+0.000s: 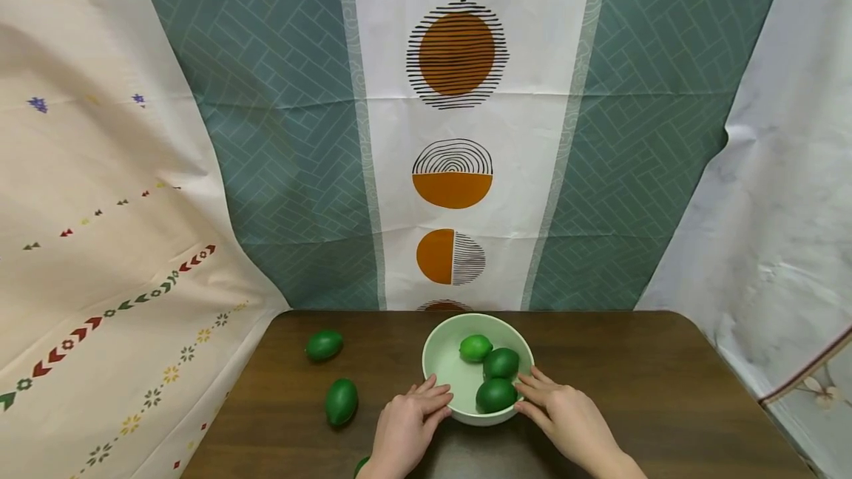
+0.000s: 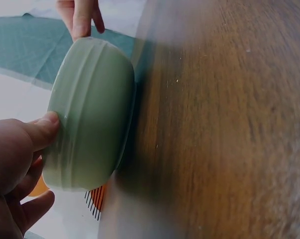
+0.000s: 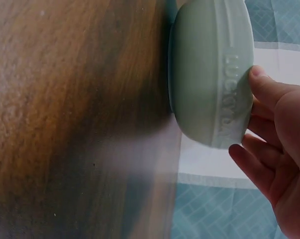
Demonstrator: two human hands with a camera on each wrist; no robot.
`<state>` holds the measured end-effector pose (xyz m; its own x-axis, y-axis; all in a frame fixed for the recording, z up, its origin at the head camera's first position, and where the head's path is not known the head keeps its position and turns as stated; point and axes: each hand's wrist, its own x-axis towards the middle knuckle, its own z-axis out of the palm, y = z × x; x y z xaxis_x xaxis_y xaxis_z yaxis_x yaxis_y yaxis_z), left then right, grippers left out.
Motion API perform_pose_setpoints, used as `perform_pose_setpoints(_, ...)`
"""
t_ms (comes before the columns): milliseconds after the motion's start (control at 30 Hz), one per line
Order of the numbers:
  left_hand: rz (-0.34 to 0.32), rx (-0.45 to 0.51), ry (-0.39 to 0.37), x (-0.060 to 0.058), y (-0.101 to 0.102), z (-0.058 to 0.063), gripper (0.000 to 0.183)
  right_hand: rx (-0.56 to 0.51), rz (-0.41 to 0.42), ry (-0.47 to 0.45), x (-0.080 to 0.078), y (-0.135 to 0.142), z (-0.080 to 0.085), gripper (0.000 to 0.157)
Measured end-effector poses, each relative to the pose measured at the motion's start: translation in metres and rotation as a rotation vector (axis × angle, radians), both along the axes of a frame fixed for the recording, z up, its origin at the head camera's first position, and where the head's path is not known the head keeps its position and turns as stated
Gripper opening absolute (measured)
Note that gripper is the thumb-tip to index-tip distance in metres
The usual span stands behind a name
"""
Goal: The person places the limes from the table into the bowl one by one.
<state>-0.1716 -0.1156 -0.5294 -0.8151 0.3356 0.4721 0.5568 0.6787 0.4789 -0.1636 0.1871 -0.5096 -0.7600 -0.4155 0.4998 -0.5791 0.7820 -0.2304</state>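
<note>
A pale green bowl [image 1: 444, 368] stands on the table with a bright green lime [image 1: 475, 348] and two darker green, lime-shaped fruits [image 1: 495, 395] inside. My left hand [image 1: 407, 423] holds the bowl's near-left rim; its thumb lies against the rim in the left wrist view. On the near-right side my right hand [image 1: 566, 416] holds the rim, thumb at the edge. Raised lettering shows on the bowl's outer wall [image 3: 209, 74] in the right wrist view. Two more dark green fruits lie left of the bowl, one far [image 1: 324, 345] and one nearer [image 1: 342, 401].
Another green fruit [image 1: 361, 464] is mostly hidden behind my left wrist. The dark wooden table [image 1: 632, 368] extends to the right of the bowl. A patterned cloth [image 1: 299, 168] hangs behind the table's far edge, with pale fabric at both sides.
</note>
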Motion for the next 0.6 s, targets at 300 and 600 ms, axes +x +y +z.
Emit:
perform_pose_setpoints(300,-0.012,-0.009,0.017,0.001,-0.001,0.003,0.024,-0.005,0.046,0.032,-0.003,0.000,0.000,0.037)
perform_pose_setpoints(600,-0.088,-0.025,-0.106,0.002,-0.010,0.010,0.040,-0.013,0.050,0.000,-0.005,0.000,0.002,0.033)
